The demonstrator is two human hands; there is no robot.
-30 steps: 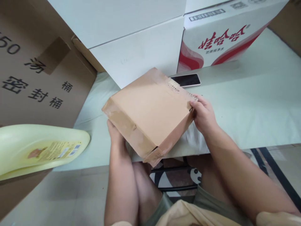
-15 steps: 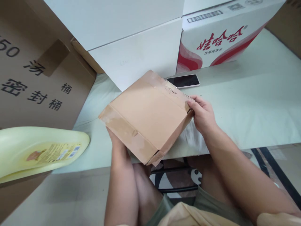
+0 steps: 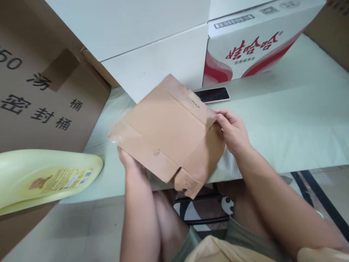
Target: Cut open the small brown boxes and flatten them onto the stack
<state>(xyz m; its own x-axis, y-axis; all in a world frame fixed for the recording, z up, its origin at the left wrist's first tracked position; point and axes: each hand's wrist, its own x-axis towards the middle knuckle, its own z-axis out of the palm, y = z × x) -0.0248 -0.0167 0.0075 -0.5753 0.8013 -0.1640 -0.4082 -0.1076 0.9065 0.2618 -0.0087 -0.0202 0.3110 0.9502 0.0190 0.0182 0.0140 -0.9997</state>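
A brown cardboard box [image 3: 166, 123], partly unfolded with creased flaps, is held tilted over the near part of the table. My right hand [image 3: 231, 129] pinches its right corner between thumb and fingers. On the other side, my left hand [image 3: 129, 160] grips the lower left edge from beneath, its fingers mostly hidden behind the cardboard. A flap [image 3: 189, 180] with a torn-looking end hangs at the lower right, above my lap. Just behind the box lies a phone [image 3: 214, 95] with a dark screen, partly covered by it.
White cartons [image 3: 160, 51] and a white-and-red carton [image 3: 251, 51] stand at the back. On the left are a large brown carton [image 3: 32, 109] and a pale yellow plastic item [image 3: 51, 178] with a label. A pale green cloth [image 3: 286, 127] covers the table.
The box has shifted slightly up and left. Its lower right side and flap have swung outward, so it lies more open. Both hands keep their hold.
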